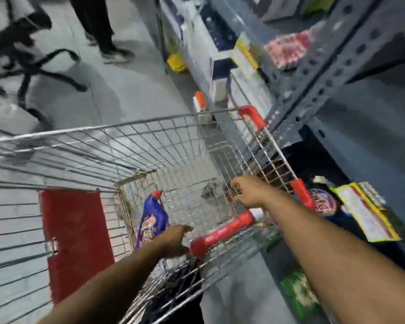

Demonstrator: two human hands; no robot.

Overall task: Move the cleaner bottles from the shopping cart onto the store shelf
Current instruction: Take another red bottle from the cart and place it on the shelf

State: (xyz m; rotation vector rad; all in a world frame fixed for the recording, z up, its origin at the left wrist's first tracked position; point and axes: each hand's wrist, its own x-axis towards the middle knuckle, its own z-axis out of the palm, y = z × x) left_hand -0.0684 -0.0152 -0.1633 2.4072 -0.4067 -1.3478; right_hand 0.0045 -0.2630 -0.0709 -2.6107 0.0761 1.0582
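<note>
both hands reach into the wire shopping cart (84,146): left hand (173,239) half-curled, empty, beside the glossy blue cleaner bottle (151,218); right hand (248,191) curled over open mesh floor, grip unclear.

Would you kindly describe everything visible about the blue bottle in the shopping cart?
The blue bottle is the only bottle visible in the wire cart. It looks like plastic, deep blue with a red cap at its top and a multicoloured label too blurred to read. It stands tilted in the basket's near left corner, apparently leaning against the wire wall. The left hand reaches towards its lower part; motion blur hides whether they touch. The right hand is apart from it, further right in the basket.
</note>
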